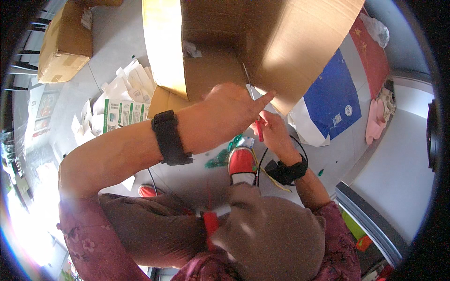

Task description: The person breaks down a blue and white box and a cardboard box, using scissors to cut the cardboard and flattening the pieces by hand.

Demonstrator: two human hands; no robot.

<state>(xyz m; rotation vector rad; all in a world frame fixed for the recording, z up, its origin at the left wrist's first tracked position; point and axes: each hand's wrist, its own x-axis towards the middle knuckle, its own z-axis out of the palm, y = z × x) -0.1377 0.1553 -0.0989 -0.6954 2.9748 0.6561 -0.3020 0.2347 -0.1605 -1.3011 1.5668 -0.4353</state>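
Note:
A large open cardboard box (213,72) stands in front of me, its right flap (300,51) spread outward. My left hand (229,110) reaches across to the box's near corner, index finger stretched beside the flap's lower edge. Its other fingers are mostly hidden and seem curled on the cardboard. Just to the right and nearer, my right hand (275,133) is closed on red-handled scissors (260,131). Their thin blades point up and away, beside the left index finger at the corner of the cardboard. A scrap of white paper (191,49) lies inside the box.
Flattened cartons and paper (124,100) pile up left of the box. A blue-and-white package (333,98) lies on the right, near pink slippers (375,119). Another cardboard box (68,42) sits far left. Green netting (218,160) and a black cable lie near my red shoe (241,161).

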